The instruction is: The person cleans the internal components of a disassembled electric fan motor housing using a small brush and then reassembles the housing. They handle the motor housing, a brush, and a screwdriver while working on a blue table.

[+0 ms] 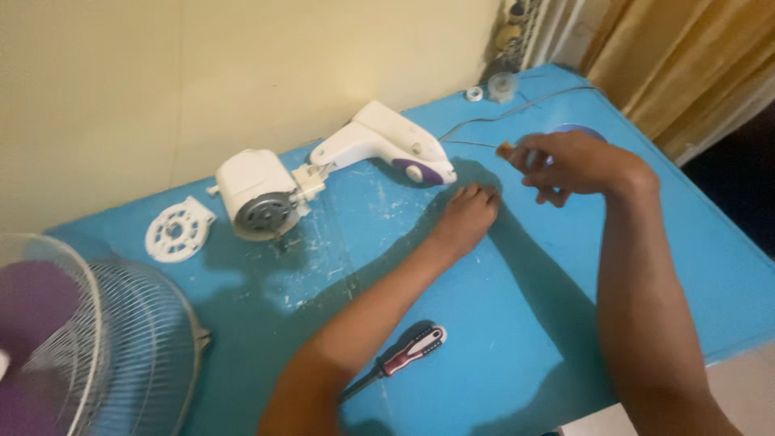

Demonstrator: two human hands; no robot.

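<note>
Home room, used as makeshift repair spot. Scuffed bright-blue painted desk (525,323) against plain cream wall (161,81); gold-brown curtains (686,56) past its far right corner; household fan's wire grille (137,347) at left edge.

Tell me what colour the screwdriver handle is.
The screwdriver handle is red, black and white, seen in the head view.

Left hand (468,216) lies flat, fingers (478,192) curled — right hand (569,165) raised, fingers pinched.
</note>
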